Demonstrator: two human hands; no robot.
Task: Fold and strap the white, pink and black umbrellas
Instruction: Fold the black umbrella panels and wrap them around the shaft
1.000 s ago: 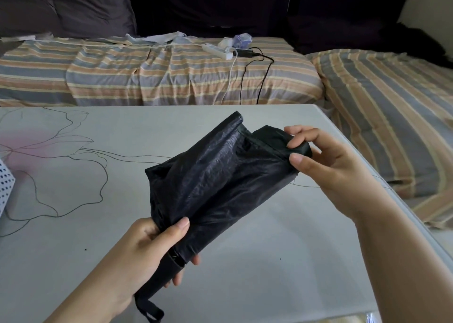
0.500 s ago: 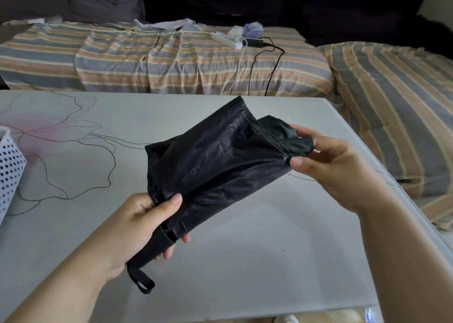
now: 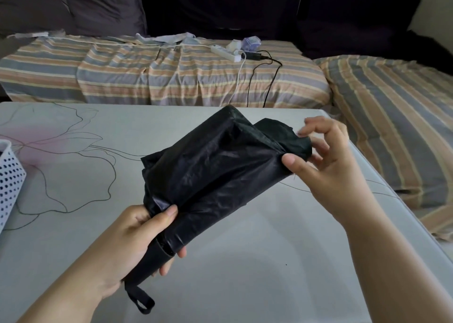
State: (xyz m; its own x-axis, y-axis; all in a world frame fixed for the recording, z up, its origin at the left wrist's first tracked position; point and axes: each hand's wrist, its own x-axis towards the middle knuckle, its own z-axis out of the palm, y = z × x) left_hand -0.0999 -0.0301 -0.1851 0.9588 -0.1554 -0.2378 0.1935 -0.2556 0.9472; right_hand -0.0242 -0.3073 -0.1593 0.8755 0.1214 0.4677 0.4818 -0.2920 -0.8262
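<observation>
At the far left edge we see a white basket with dots (image 3: 9, 175) sitting on the table (image 3: 245, 273). Next comes our left hand (image 3: 137, 239). It reaches up from the bottom and its fingers are curled tight around the handle end of the black umbrella (image 3: 215, 173), with the thumb pressed on the cloth. A small black loop (image 3: 141, 299) hangs down under that hand. The umbrella is held up above the table and slants up to the right, its cloth loose and puffy. Our right hand (image 3: 326, 158) pinches the top end of the cloth with the thumb and a finger, and the other fingers are spread. The table's right edge is near this hand, with a striped bed (image 3: 392, 126) beyond it.
</observation>
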